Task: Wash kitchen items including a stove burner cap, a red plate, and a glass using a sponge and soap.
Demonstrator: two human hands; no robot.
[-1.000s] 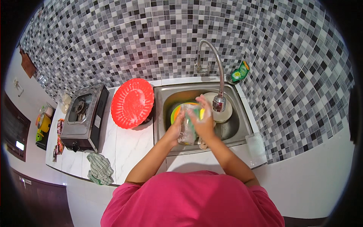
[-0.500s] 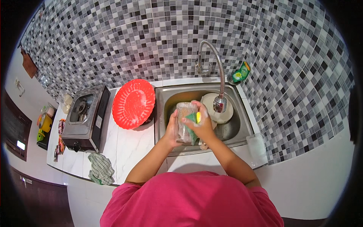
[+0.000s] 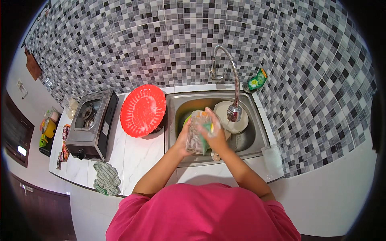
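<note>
Above the steel sink [image 3: 173, 120] I hold a clear, ribbed drinking glass [image 3: 196, 136], wet with suds. My left hand [image 3: 183, 138] is wrapped round its left side. Against the glass's right side, my right hand [image 3: 216, 134] grips a green and yellow sponge [image 3: 206, 138]; fingers and sponge are smeared by motion. Behind the right hand, pale plates [image 3: 229, 114] lie in the basin under the tap's hanging spout [image 3: 234, 112]. A bit of something yellow-green shows in the basin behind the glass, mostly hidden.
A red scalloped plastic basin [image 3: 143, 110] rests left of the sink, beside a gas stove [image 3: 91, 122]. A checked cloth [image 3: 107, 178] lies by the counter's front edge. A green soap pouch [image 3: 256, 81] stands in the back right corner; a clear container [image 3: 273, 160] sits right of the sink.
The glass has tilted a little in my left hand. My right hand and the sponge have shifted slightly along its side, now blurred. The view has moved slightly.
</note>
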